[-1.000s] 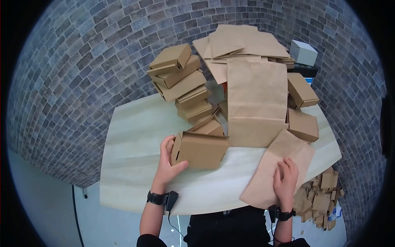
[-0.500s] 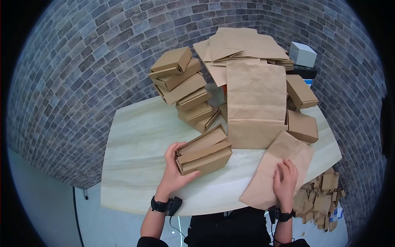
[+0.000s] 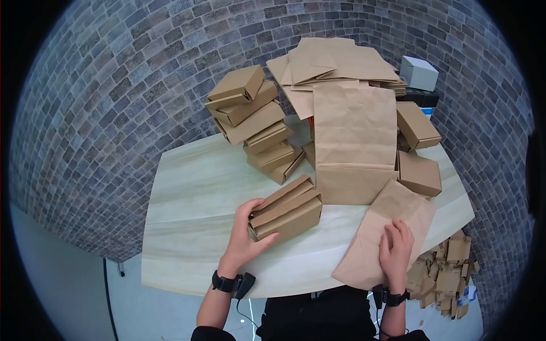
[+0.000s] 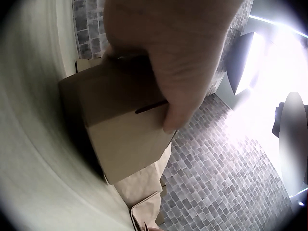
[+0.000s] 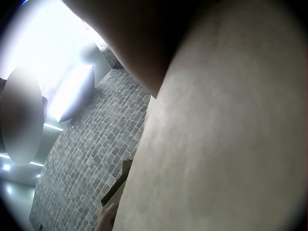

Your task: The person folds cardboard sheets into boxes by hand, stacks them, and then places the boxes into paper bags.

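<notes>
My left hand [image 3: 244,236] grips a small brown cardboard box [image 3: 293,221] by its left end, thumb on the near side and fingers at the far side. Its lid stands partly raised, leaving a long gap along the top. In the left wrist view the thumb presses the box [image 4: 130,139] beside a dark slot. My right hand [image 3: 396,250] rests on a flat brown paper bag [image 3: 392,207] at the table's front right, its fingers loosely bent. Up close in the right wrist view, the bag's pale surface [image 5: 226,144] fills much of the picture.
Several cardboard boxes [image 3: 250,119] are stacked at the back left. An upright paper bag [image 3: 355,136] stands mid-table before a pile of flat bags [image 3: 352,59]. More boxes [image 3: 419,173] and a white box [image 3: 420,74] are at the right. Cardboard pieces [image 3: 446,278] lie on the floor.
My left hand has turned the box, so its broad face has tipped away and the gap under its lid shows; hand and box have shifted slightly right. The right hand stays on the bag.
</notes>
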`<state>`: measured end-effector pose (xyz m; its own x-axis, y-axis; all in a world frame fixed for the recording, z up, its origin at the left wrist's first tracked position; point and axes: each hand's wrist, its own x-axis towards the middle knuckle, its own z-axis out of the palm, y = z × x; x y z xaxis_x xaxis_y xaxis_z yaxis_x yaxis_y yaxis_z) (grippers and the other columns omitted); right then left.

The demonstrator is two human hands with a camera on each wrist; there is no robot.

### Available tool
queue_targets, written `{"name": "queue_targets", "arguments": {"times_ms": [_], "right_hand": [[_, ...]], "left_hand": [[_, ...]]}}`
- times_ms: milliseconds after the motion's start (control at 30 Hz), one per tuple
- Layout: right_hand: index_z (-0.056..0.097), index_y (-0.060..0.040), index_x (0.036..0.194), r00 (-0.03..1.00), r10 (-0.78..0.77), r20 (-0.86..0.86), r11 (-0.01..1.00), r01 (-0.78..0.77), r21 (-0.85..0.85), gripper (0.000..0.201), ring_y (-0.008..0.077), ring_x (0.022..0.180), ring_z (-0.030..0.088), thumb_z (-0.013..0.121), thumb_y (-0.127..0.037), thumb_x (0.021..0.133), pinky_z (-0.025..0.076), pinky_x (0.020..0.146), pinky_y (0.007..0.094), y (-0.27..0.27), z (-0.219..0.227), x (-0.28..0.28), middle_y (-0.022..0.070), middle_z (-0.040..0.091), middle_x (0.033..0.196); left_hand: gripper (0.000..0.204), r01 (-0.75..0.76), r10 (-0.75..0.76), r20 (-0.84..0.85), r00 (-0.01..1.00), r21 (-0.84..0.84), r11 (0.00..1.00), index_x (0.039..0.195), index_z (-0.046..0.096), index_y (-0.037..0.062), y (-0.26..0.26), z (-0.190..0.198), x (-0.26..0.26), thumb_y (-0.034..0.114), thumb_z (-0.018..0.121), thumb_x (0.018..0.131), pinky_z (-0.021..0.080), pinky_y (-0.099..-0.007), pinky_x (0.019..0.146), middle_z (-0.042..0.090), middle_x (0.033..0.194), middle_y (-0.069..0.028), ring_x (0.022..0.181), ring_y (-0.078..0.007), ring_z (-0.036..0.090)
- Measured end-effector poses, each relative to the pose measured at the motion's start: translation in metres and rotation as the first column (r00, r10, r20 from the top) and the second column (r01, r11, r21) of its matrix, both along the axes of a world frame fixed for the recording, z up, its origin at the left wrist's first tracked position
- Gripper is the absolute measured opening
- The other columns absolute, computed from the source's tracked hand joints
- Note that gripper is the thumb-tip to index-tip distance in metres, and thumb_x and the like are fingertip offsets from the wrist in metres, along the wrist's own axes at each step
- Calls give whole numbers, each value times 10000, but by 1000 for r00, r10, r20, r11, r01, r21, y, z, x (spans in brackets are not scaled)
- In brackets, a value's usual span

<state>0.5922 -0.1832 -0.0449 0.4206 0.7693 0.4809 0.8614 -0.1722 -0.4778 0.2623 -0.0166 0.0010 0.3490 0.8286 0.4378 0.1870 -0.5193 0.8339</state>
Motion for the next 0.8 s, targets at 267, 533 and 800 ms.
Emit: {"name": "queue_targets", "arguments": {"times_ms": [267, 533, 800], "right_hand": [[642, -12, 1055, 1000, -9, 4, 1000, 9, 19, 230, 387, 1238, 496, 626, -47, 829, 354, 1063, 480, 2, -2, 0, 171, 590, 1235], [651, -33, 1040, 949, 310, -54, 950, -312, -26, 385, 381, 1226, 515, 790, -192, 719, 343, 1083, 513, -11, 8, 8, 157, 612, 1218], [605, -35, 894, 896, 442, -51, 887, -445, -123, 514, 393, 1277, 465, 882, -353, 600, 296, 1116, 557, -6, 14, 18, 154, 566, 1278]], "left_hand": [[743, -78, 153, -253, 955, 283, 956, 1323, 481, 93, -2, -2, -1, 162, 836, 673, 411, -403, 1040, 458, 1373, -192, 1274, -326, 459], [623, -148, 236, 184, 954, -395, 906, 1346, 443, 85, 11, -13, -47, 150, 753, 809, 450, -359, 994, 511, 1270, -92, 1176, -209, 509], [559, -158, 521, 494, 696, -602, 782, 1385, 418, 80, 93, -25, -140, 318, 660, 942, 508, -389, 940, 549, 1291, -97, 1171, -210, 557]]}}
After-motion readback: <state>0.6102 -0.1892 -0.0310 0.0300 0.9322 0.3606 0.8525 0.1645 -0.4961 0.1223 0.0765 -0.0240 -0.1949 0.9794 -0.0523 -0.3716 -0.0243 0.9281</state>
